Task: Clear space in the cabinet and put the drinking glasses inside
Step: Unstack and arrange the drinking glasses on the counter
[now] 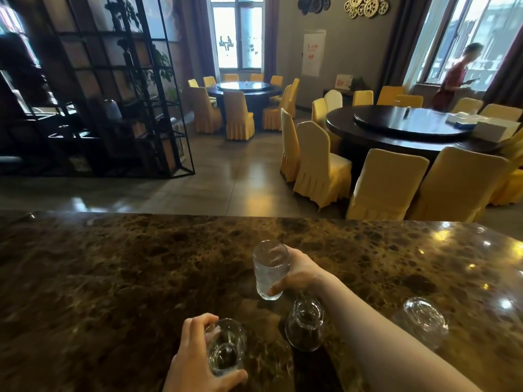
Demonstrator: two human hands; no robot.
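Several clear drinking glasses are at a brown marble counter point(119, 273). My right hand point(300, 274) grips a tall glass point(268, 270), lifted above the counter. My left hand point(195, 357) holds a shorter glass point(225, 349) near the front edge, open end up. Another glass point(305, 325) stands upside down on the counter under my right forearm. A further upside-down glass point(424, 318) rests to the right. No cabinet is in view.
Beyond the counter lies a dining room with round dark tables point(402, 128) and yellow-covered chairs point(319, 171). A black metal shelf unit point(107, 89) stands at the left. A person point(455, 77) moves by the far right window.
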